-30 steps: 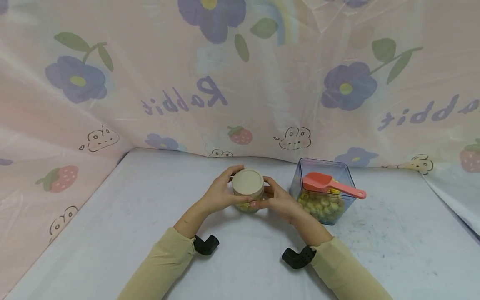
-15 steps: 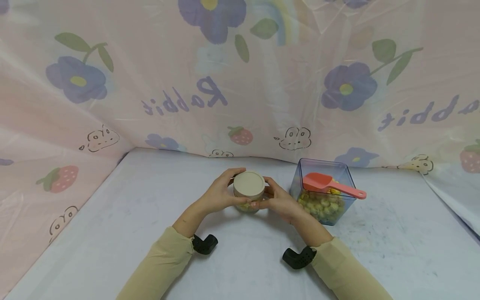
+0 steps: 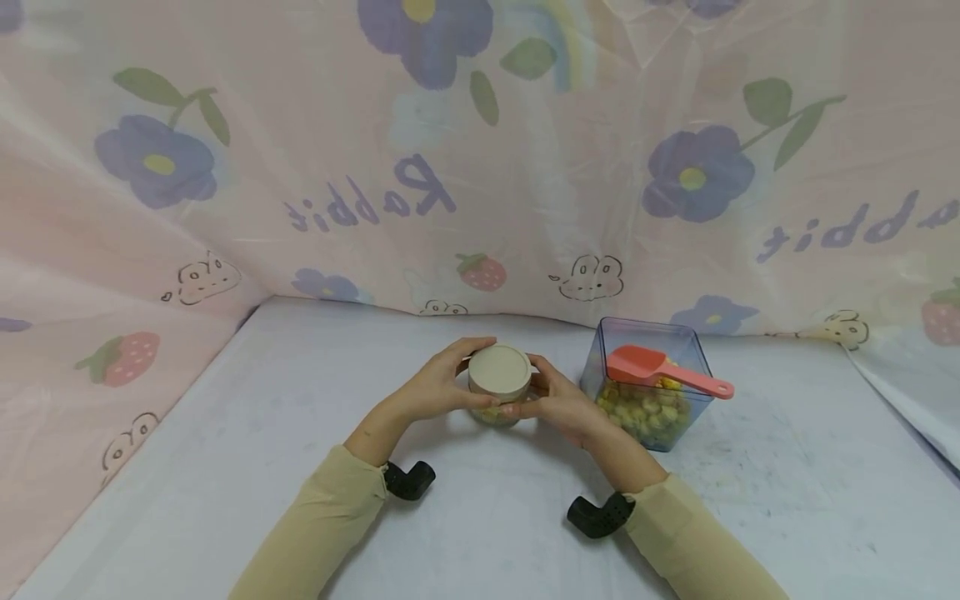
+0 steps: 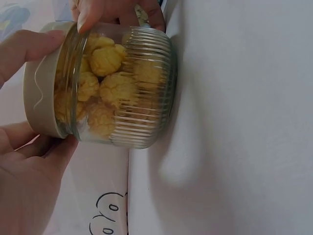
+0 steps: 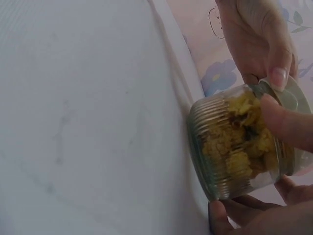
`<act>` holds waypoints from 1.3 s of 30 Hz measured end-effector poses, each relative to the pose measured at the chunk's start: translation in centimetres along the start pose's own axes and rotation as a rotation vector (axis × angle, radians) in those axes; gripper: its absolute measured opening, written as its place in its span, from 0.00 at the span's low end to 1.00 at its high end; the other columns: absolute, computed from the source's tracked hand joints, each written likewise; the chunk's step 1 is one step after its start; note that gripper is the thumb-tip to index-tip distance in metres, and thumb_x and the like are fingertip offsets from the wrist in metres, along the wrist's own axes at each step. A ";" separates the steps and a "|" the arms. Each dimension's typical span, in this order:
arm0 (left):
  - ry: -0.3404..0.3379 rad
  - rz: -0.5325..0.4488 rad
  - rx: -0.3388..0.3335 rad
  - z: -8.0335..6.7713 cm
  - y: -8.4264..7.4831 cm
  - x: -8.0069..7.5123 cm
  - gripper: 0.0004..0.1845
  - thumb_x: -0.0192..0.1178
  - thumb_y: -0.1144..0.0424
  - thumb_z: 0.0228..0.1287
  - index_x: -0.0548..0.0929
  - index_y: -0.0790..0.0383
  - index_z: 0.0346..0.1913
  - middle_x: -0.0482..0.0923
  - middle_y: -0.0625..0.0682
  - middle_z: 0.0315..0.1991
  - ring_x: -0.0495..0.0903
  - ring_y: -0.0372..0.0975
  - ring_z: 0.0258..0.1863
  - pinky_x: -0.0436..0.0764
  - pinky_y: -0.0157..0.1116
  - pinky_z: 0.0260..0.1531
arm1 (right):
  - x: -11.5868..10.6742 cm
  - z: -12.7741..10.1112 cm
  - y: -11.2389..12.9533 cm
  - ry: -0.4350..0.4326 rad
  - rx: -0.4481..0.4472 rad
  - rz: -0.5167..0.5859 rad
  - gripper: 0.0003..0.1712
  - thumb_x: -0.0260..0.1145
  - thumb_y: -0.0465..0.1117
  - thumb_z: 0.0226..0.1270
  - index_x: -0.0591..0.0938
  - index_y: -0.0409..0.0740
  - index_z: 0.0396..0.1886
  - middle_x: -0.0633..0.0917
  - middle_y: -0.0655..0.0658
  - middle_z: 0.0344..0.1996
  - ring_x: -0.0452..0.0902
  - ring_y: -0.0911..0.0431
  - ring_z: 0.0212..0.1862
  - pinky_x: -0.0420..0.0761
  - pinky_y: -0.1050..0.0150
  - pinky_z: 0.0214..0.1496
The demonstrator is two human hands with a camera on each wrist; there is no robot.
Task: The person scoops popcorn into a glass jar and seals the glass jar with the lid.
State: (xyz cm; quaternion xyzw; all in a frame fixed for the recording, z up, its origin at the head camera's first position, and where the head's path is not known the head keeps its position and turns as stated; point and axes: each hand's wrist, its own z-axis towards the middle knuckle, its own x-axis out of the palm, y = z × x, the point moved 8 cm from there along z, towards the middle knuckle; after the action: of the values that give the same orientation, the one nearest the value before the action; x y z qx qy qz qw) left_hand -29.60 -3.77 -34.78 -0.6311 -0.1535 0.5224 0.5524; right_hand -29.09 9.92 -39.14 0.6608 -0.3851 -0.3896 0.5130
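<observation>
here, white table (image 3: 247,433) backed by pink floral curtain (image 3: 300,167).

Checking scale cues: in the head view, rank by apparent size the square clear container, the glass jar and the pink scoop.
1. Square clear container, plainly largest.
2. Glass jar, partly covered by both hands.
3. Pink scoop, longer than the jar is wide but slimmer; these two are close.

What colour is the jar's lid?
Beige; the lid shows best in the head view, on the jar.
</observation>
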 end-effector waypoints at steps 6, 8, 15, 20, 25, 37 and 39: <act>0.013 -0.025 -0.002 -0.1 0.1 0.2 0.44 0.71 0.67 0.52 0.60 0.69 0.71 0.63 0.61 0.68 0.63 0.52 0.67 0.61 0.49 0.70 | 0.2 -0.1 0.3 0.033 -0.013 -0.025 0.48 0.70 0.31 0.56 0.55 0.39 0.73 0.64 0.31 0.68 0.54 0.38 0.72 0.60 0.41 0.71; 0.016 -0.024 0.006 -0.1 0.2 0.2 0.46 0.71 0.67 0.52 0.58 0.70 0.71 0.62 0.61 0.69 0.63 0.52 0.68 0.61 0.49 0.70 | 0.2 -0.2 0.4 0.042 -0.014 -0.019 0.48 0.70 0.30 0.56 0.55 0.39 0.73 0.64 0.31 0.68 0.54 0.38 0.72 0.60 0.41 0.71; 0.018 -0.014 0.017 -0.5 0.6 0.2 0.51 0.72 0.68 0.51 0.51 0.70 0.73 0.57 0.63 0.72 0.59 0.54 0.70 0.59 0.50 0.70 | 0.0 -0.7 0.9 0.066 -0.040 -0.029 0.52 0.68 0.29 0.58 0.49 0.41 0.76 0.56 0.31 0.72 0.46 0.37 0.74 0.50 0.40 0.74; 0.014 -0.027 -0.033 -0.8 1.3 0.1 0.51 0.73 0.67 0.50 0.52 0.68 0.74 0.55 0.64 0.72 0.59 0.56 0.71 0.58 0.50 0.70 | -0.2 -1.0 1.5 0.064 -0.069 -0.024 0.52 0.65 0.28 0.59 0.46 0.44 0.77 0.50 0.32 0.75 0.39 0.38 0.76 0.44 0.42 0.75; 0.016 -0.066 -0.056 -0.9 1.9 0.2 0.47 0.73 0.66 0.50 0.58 0.65 0.71 0.60 0.60 0.70 0.59 0.52 0.71 0.59 0.48 0.71 | -0.4 -1.2 2.0 0.077 -0.133 -0.011 0.52 0.65 0.30 0.61 0.46 0.45 0.77 0.50 0.32 0.74 0.39 0.38 0.76 0.43 0.42 0.75; 0.022 -0.129 -0.118 -0.7 3.1 0.8 0.46 0.74 0.64 0.50 0.59 0.67 0.70 0.63 0.60 0.69 0.60 0.53 0.70 0.60 0.48 0.70 | -0.1 -1.1 3.5 0.136 -0.330 -0.018 0.43 0.60 0.28 0.66 0.49 0.35 0.75 0.48 0.36 0.76 0.37 0.40 0.76 0.39 0.40 0.75; 0.022 -0.137 -0.122 -0.7 3.2 0.9 0.45 0.73 0.65 0.50 0.60 0.67 0.70 0.64 0.59 0.68 0.61 0.53 0.70 0.60 0.48 0.70 | 0.0 -1.1 3.5 0.158 -0.345 -0.017 0.43 0.60 0.28 0.66 0.49 0.34 0.75 0.48 0.36 0.76 0.37 0.40 0.76 0.39 0.40 0.75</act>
State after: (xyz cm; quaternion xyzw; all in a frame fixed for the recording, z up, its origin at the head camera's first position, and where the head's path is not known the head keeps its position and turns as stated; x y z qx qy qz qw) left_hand -29.90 -4.53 -38.05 -0.6573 -0.2216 0.4662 0.5491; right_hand -28.44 9.75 -35.48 0.5950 -0.2655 -0.4009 0.6440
